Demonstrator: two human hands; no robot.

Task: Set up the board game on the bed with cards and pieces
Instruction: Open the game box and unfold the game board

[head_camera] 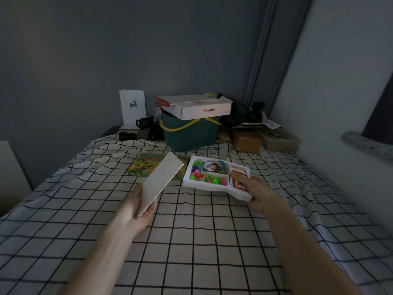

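My left hand [138, 206] grips the near end of a folded grey game board [162, 180], held tilted above the checked bedsheet [191, 241]. My right hand [254, 193] holds the near right corner of a white foam tray [214, 189], thumb resting on the red cards [239, 177] in its right compartment. The tray also holds green and red plastic pieces [205, 177], a white die and a picture card stack [213, 167]. Behind the board lies the green game box [144, 165], partly hidden by it.
At the head of the bed stand a dark green basket [189, 135] with a white carton [197, 107] on top, a brown box [246, 141], a white stand with a deer figure [132, 109] and dark clutter. A wall runs along the right side.
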